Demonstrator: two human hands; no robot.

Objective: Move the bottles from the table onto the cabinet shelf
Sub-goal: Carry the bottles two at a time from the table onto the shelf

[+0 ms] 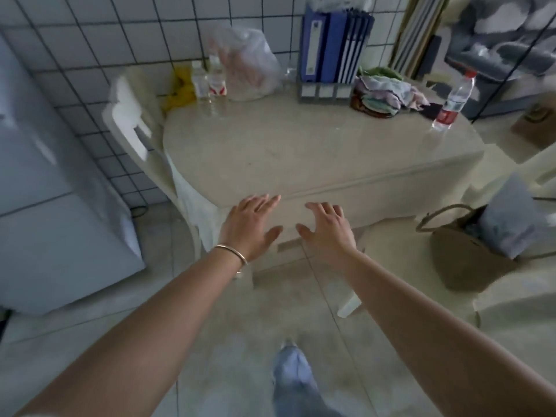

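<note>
A clear water bottle with a red cap and red label (454, 100) stands at the far right corner of the beige table (301, 158). Two more clear bottles stand side by side at the far left, one with a red-and-white label (217, 81) and a paler one (199, 82) to its left. My left hand (251, 227) and my right hand (326, 228) are stretched out in front of me near the table's front edge, palms down, fingers spread, holding nothing. Both are well short of every bottle. No cabinet shelf is in view.
A clear plastic bag (249, 64), blue folders in a rack (334, 46) and a pile of cloths (382, 94) line the table's back. A white chair (135, 130) stands at the left, a white fridge (45, 191) beyond it. A brown handbag (463, 254) sits at the right.
</note>
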